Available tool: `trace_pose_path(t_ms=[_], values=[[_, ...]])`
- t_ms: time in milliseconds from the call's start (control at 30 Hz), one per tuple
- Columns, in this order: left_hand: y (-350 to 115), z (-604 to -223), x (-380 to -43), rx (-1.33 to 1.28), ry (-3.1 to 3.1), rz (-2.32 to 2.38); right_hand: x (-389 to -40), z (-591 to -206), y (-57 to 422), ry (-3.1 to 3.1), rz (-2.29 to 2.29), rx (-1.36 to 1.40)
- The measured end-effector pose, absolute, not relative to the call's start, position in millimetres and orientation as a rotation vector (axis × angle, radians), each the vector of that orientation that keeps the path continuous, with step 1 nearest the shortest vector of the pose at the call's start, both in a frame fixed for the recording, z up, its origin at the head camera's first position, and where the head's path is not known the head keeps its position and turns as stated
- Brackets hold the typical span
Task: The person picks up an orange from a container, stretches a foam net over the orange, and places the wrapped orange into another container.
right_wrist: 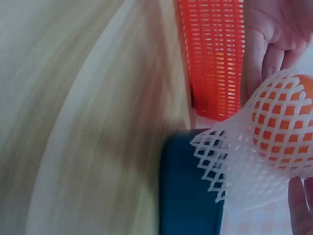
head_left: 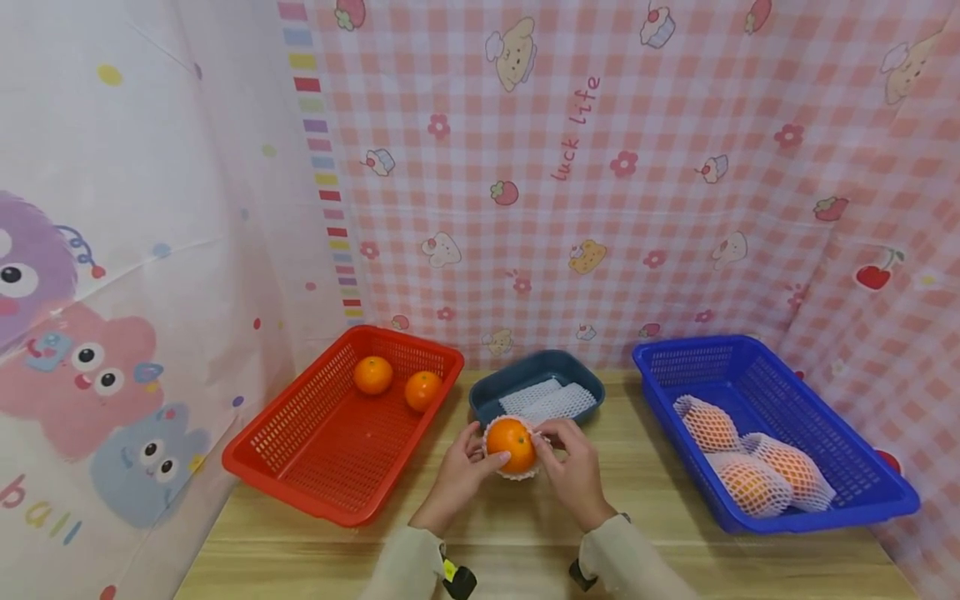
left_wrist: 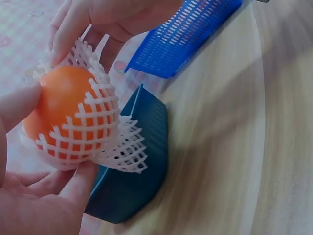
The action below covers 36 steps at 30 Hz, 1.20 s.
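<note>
An orange (head_left: 512, 445) sits partly inside a white foam net sleeve (left_wrist: 103, 112), held up in front of the dark teal tray (head_left: 480, 392). My left hand (head_left: 462, 473) holds the orange and net from the left, thumb on the bare peel and fingers beneath. With thumb and fingers my right hand (head_left: 573, 468) pinches the net's edge on the right side. In the left wrist view the net covers the orange's lower and right part, and its loose end sticks out past the fruit. More foam nets (head_left: 551, 400) lie in the teal tray.
A red basket (head_left: 300, 492) with two bare oranges (head_left: 372, 375) stands on the left of the wooden table (head_left: 510, 533). On the right is a blue basket (head_left: 840, 525) holding three net-wrapped oranges (head_left: 787, 469). A pink checked cloth (head_left: 555, 208) hangs behind.
</note>
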<state>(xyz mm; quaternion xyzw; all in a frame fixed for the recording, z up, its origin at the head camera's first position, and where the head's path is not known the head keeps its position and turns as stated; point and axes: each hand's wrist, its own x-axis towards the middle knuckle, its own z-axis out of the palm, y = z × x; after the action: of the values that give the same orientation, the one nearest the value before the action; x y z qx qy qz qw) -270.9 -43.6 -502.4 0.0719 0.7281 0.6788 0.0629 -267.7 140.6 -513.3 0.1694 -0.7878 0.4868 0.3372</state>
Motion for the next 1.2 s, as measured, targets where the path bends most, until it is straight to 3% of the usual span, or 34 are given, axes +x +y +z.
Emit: trace_pose_path(t_ms=[367,800,1200], values=[[-43,-511,-272,0.206,1.845,2.29,-265,-511,135,-2.053,1.298,0.336],[-39,-512,-271,0.14,1.848,2.356,-259,-505,124,-1.946,1.051,0.657],[-38,-515,-274,0.154,1.928,2.412,-245,-504,110,-1.961,1.004,0.756]])
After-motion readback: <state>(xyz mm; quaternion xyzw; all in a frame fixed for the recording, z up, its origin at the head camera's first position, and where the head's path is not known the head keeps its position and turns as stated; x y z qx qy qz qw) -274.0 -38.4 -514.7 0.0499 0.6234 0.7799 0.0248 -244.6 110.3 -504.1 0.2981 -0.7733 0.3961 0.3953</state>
